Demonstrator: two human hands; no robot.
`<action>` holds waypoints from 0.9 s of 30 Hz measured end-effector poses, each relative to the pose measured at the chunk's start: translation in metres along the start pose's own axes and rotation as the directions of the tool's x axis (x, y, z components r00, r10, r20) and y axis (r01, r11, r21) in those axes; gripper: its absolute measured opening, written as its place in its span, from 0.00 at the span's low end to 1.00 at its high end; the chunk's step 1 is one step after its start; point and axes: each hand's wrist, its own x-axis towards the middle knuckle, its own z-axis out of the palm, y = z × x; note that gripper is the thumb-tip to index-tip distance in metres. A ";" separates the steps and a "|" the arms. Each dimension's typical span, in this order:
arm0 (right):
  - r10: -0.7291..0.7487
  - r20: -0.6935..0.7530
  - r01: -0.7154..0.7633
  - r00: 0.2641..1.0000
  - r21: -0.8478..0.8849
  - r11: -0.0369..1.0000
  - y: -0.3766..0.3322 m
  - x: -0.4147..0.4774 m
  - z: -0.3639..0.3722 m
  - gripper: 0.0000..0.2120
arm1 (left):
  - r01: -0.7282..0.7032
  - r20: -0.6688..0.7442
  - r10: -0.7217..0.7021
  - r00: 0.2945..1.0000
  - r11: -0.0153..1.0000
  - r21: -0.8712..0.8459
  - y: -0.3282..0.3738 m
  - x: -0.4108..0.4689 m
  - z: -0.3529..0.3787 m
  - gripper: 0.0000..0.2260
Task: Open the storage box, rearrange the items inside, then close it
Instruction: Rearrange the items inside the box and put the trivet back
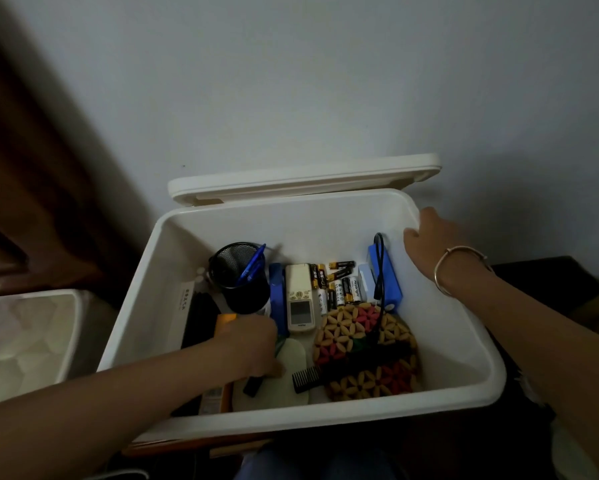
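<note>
Left hand (253, 341) inside storage box (325, 216), grip unclear; pen cup (239, 275) just at its 12 o'clock. Right hand (426, 244) clasps 3 o'clock rim.

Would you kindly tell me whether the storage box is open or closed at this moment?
Open: the lid stands behind the storage box, off its rim, and the inside is plainly visible.

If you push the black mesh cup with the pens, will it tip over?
Maybe. The mesh cup is see-through wire, so probably light. The blue pens lean to one side, so it could wobble.
</note>
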 end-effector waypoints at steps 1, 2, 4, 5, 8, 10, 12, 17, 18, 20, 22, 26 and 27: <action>0.000 -0.002 0.000 1.000 0.000 1.000 0.000 0.000 0.000 0.11 | -0.011 -0.049 0.011 0.999 1.000 -0.015 0.004 0.004 -0.005 0.15; -0.002 -0.002 0.002 1.000 0.002 1.000 0.000 0.001 0.001 0.11 | -0.034 -0.112 0.029 0.993 0.998 -0.047 0.008 0.010 -0.011 0.14; -0.006 -0.006 0.006 1.000 0.011 1.000 0.001 0.002 0.002 0.11 | -0.108 -0.244 0.076 0.967 0.987 -0.119 0.020 0.027 -0.025 0.11; -0.007 -0.008 0.007 1.000 0.017 1.000 0.002 0.002 0.002 0.11 | -0.149 -0.301 0.095 0.949 0.976 -0.159 0.027 0.038 -0.032 0.09; -0.005 -0.009 0.005 1.000 0.026 1.000 0.003 0.004 0.003 0.11 | -0.270 -0.407 0.146 0.902 0.925 -0.266 0.048 0.072 -0.050 0.09; -0.008 -0.016 0.008 1.000 0.010 1.000 0.004 0.004 0.003 0.10 | -0.314 -0.452 0.160 0.877 0.904 -0.290 0.058 0.092 -0.056 0.11; -0.009 -0.022 0.009 1.000 -0.014 1.000 0.005 0.005 0.004 0.10 | -0.292 -0.461 0.146 0.875 0.920 -0.263 0.062 0.109 -0.056 0.15; -0.007 -0.032 0.005 0.999 -0.085 0.996 0.006 0.007 0.005 0.12 | -0.190 -0.435 0.148 0.888 0.980 -0.054 0.066 0.130 -0.044 0.19; -0.006 -0.034 0.003 0.999 -0.084 0.996 0.006 0.007 0.005 0.12 | -0.187 -0.444 0.156 0.882 0.982 -0.027 0.066 0.132 -0.042 0.19; -0.004 -0.033 0.001 0.999 -0.072 0.997 0.005 0.007 0.005 0.12 | -0.176 -0.443 0.170 0.880 0.984 0.028 0.065 0.134 -0.041 0.18; -0.008 -0.024 0.006 1.000 -0.065 0.998 0.005 0.006 0.004 0.12 | -0.156 -0.430 0.180 0.885 0.983 0.093 0.065 0.135 -0.039 0.17; -0.013 -0.018 0.012 1.000 -0.064 0.998 0.005 0.006 0.003 0.11 | -0.142 -0.431 0.188 0.882 0.981 0.135 0.066 0.137 -0.036 0.15; -0.012 -0.018 0.011 1.000 -0.062 0.998 0.005 0.005 0.003 0.11 | -0.139 -0.436 0.172 0.883 0.985 0.106 0.065 0.138 -0.036 0.15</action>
